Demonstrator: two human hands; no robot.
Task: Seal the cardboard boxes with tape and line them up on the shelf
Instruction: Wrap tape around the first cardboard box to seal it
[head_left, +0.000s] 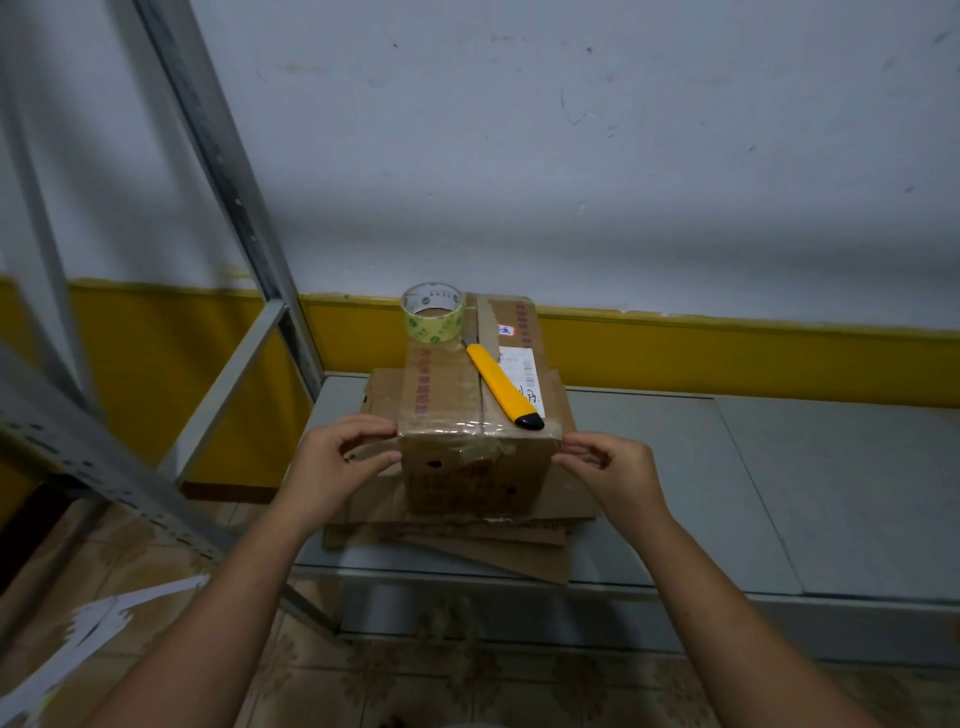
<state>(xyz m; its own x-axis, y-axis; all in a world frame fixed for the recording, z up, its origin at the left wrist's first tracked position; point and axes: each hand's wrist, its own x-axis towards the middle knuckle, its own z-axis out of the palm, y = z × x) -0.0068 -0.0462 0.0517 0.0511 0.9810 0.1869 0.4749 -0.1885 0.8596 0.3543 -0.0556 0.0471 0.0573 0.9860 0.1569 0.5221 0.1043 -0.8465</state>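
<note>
We count one closed cardboard box (475, 467), one roll of tape (434, 313) and one yellow utility knife (501, 385). The roll sits on the far left of the box top, and the knife lies slantwise on the top just beside it. The box stands upright on a pile of flattened cardboard (467, 540), whose sheets we cannot count, at the left end of the grey metal shelf (779, 493). The box lies between our two hands, its near face toward us. A strip of clear tape (457, 428) runs across its near top edge. The left grip (337, 460) meets the box's upper left corner, fingers curled, forefinger and thumb a little apart and pinching the strip's left end. The right grip (613, 467) is at the upper right corner, thumb and forefinger nearly closed on the strip's right end. A few white paper scraps (88, 639) lie on the tiled floor at lower left.
</note>
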